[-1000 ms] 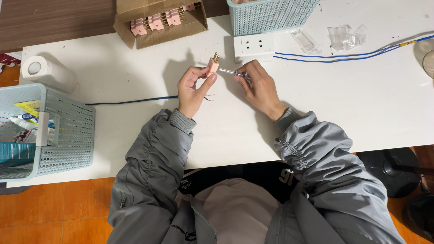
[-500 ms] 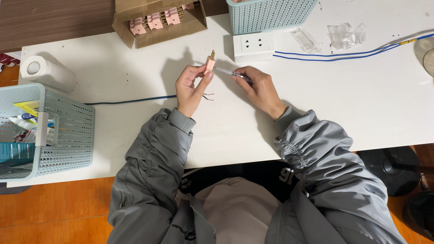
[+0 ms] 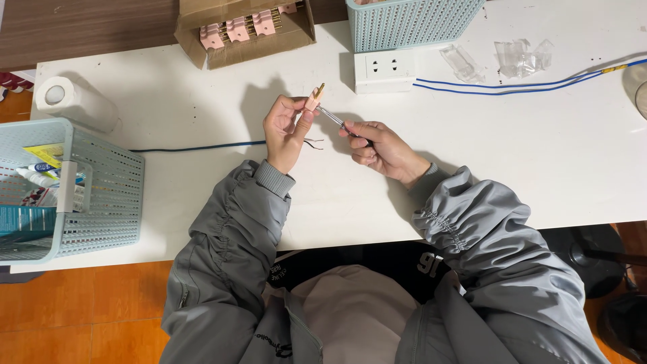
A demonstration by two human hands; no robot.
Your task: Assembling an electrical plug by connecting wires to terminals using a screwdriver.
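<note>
Your left hand [image 3: 284, 131] pinches a small pink plug-like part [image 3: 313, 101] with a brass tip between thumb and fingers, held up over the white desk [image 3: 202, 101], mid-scene. Grip closed on it. Your right hand [image 3: 377, 145] holds a thin screwdriver [image 3: 331, 116], fist closed round the handle, and the metal shaft points left and far, its tip meeting the pink part's lower end. Just below the two hands, two bare wire ends [image 3: 313, 143] lie at the end of a dark blue cable [image 3: 195, 146] that runs left across the desk.

Far side: a cardboard box [image 3: 242, 27] with a row of more pink parts, a teal mesh basket [image 3: 411, 20] to its right, and a white socket strip [image 3: 385, 71] just near that basket. Two blue wires [image 3: 512, 85] run right from the strip. Clear plastic bits [image 3: 519, 57] lie far right. On the left edge, a second teal basket [image 3: 101, 195] with mixed supplies, and a white paper roll [image 3: 74, 101] just beyond it.
</note>
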